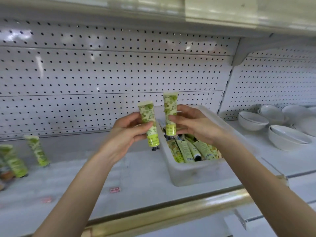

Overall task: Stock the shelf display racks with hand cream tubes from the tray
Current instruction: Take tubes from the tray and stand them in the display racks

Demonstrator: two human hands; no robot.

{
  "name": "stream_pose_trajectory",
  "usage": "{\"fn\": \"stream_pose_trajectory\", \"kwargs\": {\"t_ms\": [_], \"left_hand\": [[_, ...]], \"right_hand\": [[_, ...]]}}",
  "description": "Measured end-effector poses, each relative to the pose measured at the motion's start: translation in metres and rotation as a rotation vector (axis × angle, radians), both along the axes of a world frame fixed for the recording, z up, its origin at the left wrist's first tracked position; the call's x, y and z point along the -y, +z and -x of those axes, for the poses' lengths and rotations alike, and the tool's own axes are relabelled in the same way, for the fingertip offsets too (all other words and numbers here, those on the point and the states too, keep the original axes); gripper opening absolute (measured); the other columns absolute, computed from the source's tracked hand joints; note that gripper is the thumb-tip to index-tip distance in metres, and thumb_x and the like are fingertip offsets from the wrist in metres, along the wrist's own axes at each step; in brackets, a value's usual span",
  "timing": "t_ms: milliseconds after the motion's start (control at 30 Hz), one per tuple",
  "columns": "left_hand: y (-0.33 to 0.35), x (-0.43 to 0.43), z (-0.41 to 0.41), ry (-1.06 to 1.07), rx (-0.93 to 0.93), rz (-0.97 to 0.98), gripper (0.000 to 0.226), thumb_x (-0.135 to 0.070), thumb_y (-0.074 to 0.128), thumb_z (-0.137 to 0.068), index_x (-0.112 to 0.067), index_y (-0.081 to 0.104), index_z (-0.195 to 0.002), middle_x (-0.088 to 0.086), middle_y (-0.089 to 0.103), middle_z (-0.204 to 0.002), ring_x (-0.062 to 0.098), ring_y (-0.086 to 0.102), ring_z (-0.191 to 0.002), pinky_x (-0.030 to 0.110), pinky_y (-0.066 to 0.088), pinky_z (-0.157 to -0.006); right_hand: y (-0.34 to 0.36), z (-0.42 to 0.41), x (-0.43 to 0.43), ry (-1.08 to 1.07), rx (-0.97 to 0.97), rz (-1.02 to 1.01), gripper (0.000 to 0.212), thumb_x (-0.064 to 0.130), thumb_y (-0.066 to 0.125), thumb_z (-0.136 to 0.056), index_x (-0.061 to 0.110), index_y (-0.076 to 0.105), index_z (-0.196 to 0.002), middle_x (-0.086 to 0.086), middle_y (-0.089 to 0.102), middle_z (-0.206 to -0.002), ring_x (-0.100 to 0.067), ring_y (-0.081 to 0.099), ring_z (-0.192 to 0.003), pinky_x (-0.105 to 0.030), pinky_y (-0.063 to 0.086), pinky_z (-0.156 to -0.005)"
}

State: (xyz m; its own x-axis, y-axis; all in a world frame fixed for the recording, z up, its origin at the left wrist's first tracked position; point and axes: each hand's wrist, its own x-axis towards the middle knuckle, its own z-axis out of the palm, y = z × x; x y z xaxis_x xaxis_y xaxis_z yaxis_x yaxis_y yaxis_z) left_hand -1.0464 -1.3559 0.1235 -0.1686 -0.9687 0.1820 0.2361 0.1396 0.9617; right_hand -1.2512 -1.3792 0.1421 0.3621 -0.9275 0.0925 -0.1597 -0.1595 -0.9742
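**Hands: one green tube each, at the tray's far left corner**

Left hand (127, 134): thumb and fingers curled round a green-patterned hand cream tube (148, 120), cap down, crimped end up, slightly tilted. It is just left of the white tray (188, 175).
Right hand (193, 124): fingertips pinching a second tube of the same kind (169, 108), upright and cap down, above the tray's far left corner. The two held tubes are close but apart.

Tray: a deep, white rectangular tub on the shelf (136, 171). Inside it is a loose pile of tubes (188, 149) lying at mixed angles, green and yellow-green, one with a black cap showing. Count not readable.

Left of tray, well apart: one tube standing alone (38, 151) cap down, and further left a blurred cluster of tubes (13, 161) at the frame edge.
Right of tray: stacked white bowls (289, 137).
Behind tray: white pegboard (111, 74).
In front of tray: gold shelf rail (171, 207).
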Motion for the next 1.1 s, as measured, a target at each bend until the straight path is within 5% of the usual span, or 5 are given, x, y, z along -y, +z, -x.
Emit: {"fn": "stream_pose_trajectory", "kwargs": {"t_ms": [167,367,633,800,1100], "left_hand": [[0.005,-0.033,-0.013,0.074,0.023,0.037,0.034,-0.014,0.066,-0.066,-0.012,0.065,-0.1,0.004,0.068,-0.09,0.011,0.068,-0.079,0.022,0.055,-0.07],[0.007,-0.087,-0.016,0.129,0.091,0.029,0.031,-0.016,0.068,-0.067,-0.013,0.066,-0.098,-0.004,0.071,-0.082,0.01,0.069,-0.077,0.02,0.055,-0.068],[-0.008,-0.144,-0.038,0.275,0.091,-0.046,0.043,-0.021,0.07,-0.066,-0.008,0.063,-0.107,0.009,0.068,-0.102,0.014,0.069,-0.086,0.023,0.055,-0.07],[-0.009,-0.163,-0.067,0.33,0.093,-0.071,0.02,-0.013,0.068,-0.078,-0.012,0.065,-0.098,0.006,0.068,-0.095,0.01,0.069,-0.081,0.019,0.054,-0.066],[-0.006,-0.163,-0.163,0.401,0.165,-0.063,0.018,-0.011,0.07,-0.075,-0.013,0.065,-0.093,0.005,0.067,-0.091,0.01,0.069,-0.077,0.021,0.056,-0.067]], "right_hand": [[0.002,-0.013,-0.024,0.027,0.041,0.051,0.016,0.014,0.065,-0.083,0.018,0.059,-0.098,0.005,0.064,-0.078,-0.006,0.064,-0.071,-0.021,0.054,-0.069],[-0.008,-0.022,-0.065,0.127,0.116,0.058,0.027,0.023,0.068,-0.074,0.016,0.06,-0.099,-0.004,0.061,-0.093,-0.012,0.065,-0.082,-0.024,0.055,-0.068],[-0.022,-0.056,-0.108,0.23,0.101,0.018,0.025,0.02,0.069,-0.075,0.014,0.059,-0.098,-0.004,0.06,-0.093,-0.01,0.064,-0.084,-0.028,0.056,-0.068],[-0.025,-0.088,-0.118,0.275,0.117,0.008,0.019,0.017,0.068,-0.077,0.016,0.057,-0.093,-0.002,0.06,-0.091,-0.008,0.064,-0.083,-0.027,0.056,-0.068],[-0.024,-0.172,-0.107,0.227,0.136,0.014,0.02,0.017,0.068,-0.079,0.014,0.06,-0.098,-0.005,0.06,-0.095,-0.011,0.064,-0.082,-0.025,0.055,-0.066]]}}
